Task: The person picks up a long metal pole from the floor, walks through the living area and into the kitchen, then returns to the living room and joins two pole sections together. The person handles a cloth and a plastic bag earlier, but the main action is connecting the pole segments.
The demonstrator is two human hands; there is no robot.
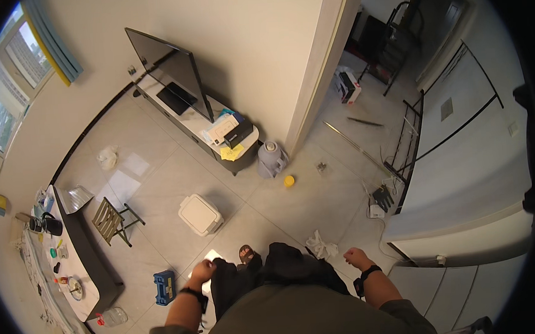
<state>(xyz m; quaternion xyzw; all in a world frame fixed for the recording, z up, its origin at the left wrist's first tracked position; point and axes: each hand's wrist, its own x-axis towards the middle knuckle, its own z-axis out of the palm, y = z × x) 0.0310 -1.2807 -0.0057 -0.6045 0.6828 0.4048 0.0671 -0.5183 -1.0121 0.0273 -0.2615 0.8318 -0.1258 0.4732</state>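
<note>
My left hand (203, 271) is curled closed beside my left knee, its wrist in a black band. Right behind it shows a bright white flat patch (213, 255); whether the hand grips it, I cannot tell. On the other side, my right hand (359, 258) hangs with fingers curled in and nothing visible in them, a black device on its wrist. A crumpled white plastic bag (322, 246) lies on the floor near this hand. Left of my left hand sits a blue toolbox (164, 288). Ahead of my sandalled foot stands a cream lidded bin (200, 214).
A folding stool (116, 221) stands left, by a cluttered low table (81, 282). Ahead are a TV cabinet (182, 130), a grey backpack-like bag (272, 160) and a yellow lid (289, 181). Metal poles (358, 143) lie right, near a black frame (408, 137) and a pale sofa (440, 291).
</note>
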